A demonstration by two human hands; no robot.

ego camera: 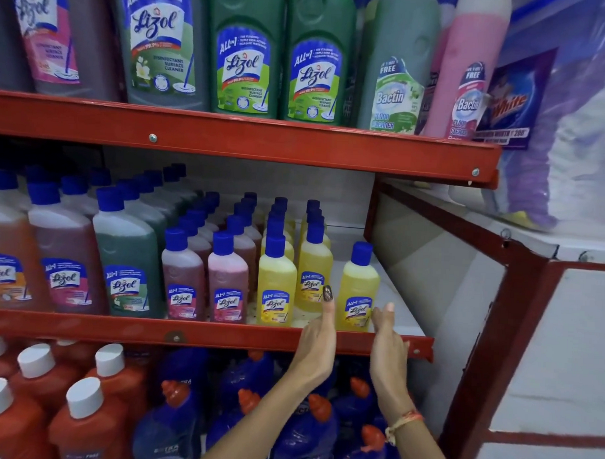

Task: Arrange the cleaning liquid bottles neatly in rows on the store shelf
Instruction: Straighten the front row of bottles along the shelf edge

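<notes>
On the middle red shelf [201,334] stand rows of small blue-capped bottles: pink ones [182,280] and yellow ones [276,290]. One yellow bottle [358,289] stands alone at the right end of the shelf, apart from the rows. My left hand [319,339] is just left of it, fingers straight, thumb up. My right hand [388,338] is just right of it, palm facing in. Both hands flank the bottle's base and neither grips it.
Larger bottles [125,257] fill the shelf's left part. Big green bottles [245,52] and pink ones stand on the upper shelf. Orange bottles [85,424] and blue ones [307,432] crowd the lower shelf. A red frame post [486,338] bounds the right side; white shelf floor shows behind the lone bottle.
</notes>
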